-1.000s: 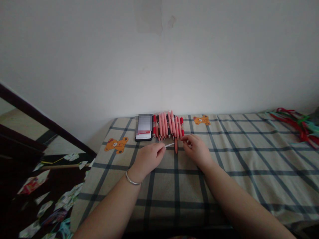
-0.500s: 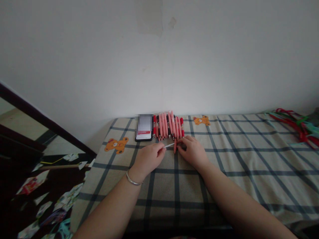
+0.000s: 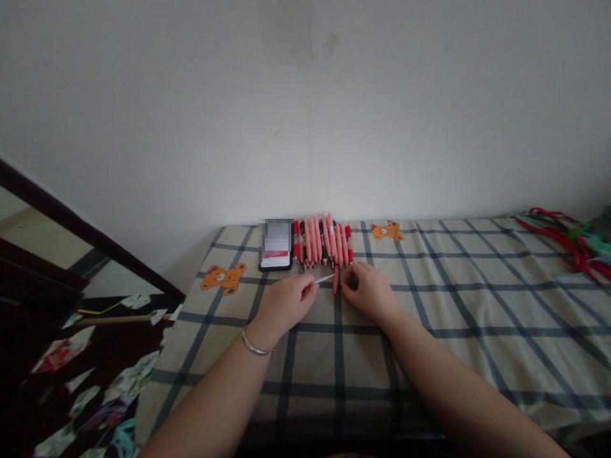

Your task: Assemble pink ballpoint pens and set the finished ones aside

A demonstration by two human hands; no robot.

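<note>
My left hand (image 3: 290,299) is closed in a pinch on a thin white stick (image 3: 323,279), which points right. The stick's tip reaches a short pink pen-shaped piece (image 3: 337,280) lying lengthwise on the checked cloth. Just right of that piece is my right hand (image 3: 370,291), its fingers curled and its thumb and forefinger a little apart, with nothing visible between them. Beyond both hands lies a row of pink, red and black pens (image 3: 315,238), side by side. A phone (image 3: 275,262) rests against the row's left end, its screen partly blurred out.
The checked cloth (image 3: 429,362) with bear prints covers the surface, which meets a white wall (image 3: 382,114). Red and green strips (image 3: 568,245) lie tangled at the far right. Below the left edge, paper scraps (image 3: 128,375) litter the dark floor beside a dark rail (image 3: 95,235).
My right hand's fingertips have drawn slightly right, away from the pink piece. My left hand and the white stick have barely moved.
</note>
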